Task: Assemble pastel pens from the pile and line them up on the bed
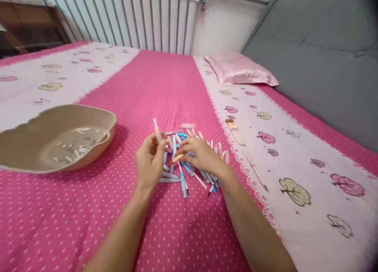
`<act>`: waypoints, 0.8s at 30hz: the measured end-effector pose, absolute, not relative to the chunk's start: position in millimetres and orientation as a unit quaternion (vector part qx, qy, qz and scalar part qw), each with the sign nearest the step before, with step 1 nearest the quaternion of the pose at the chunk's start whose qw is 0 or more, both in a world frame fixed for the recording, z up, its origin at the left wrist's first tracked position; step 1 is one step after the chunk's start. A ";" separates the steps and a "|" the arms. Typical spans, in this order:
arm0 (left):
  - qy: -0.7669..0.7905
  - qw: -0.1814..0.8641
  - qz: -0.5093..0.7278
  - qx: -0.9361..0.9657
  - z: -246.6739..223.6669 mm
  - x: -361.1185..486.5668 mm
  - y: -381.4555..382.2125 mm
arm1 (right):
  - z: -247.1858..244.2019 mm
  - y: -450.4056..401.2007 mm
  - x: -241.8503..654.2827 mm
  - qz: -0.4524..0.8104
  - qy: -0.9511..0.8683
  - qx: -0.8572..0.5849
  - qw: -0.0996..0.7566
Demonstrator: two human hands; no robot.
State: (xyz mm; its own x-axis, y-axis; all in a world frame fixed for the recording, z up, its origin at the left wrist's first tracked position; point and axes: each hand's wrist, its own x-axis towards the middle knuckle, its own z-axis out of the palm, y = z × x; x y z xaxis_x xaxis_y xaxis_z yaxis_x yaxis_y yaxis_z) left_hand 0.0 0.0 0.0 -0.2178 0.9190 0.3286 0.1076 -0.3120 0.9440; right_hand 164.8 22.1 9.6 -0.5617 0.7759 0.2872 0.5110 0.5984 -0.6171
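My left hand [152, 157] is closed around a pale pen [157, 131] with a peach grip, its white tip pointing up. My right hand [197, 153], with fingers bent together, holds an orange-brown pen piece [176, 159] just right of the left hand. Beneath and around both hands lies a loose pile of pens and parts in blue, white and pink, among them a light blue pen [183, 184]. On the white strip to the right, several peach pens with brown ends [235, 132] lie side by side, and a pale pink pen [255, 170] lies nearer me.
A beige basin [59, 118] with small white pieces inside stands at the left on the pink dotted bedspread [165, 82]. A pink pillow [240, 69] lies at the back right beside a grey cushioned backrest [313, 55]. Behind is a white radiator [141, 19].
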 end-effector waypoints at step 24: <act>0.483 0.251 0.416 0.728 -7.3 10.8 -8.2 | 35.9 18.4 176.6 0.563 -0.454 -0.381 0.576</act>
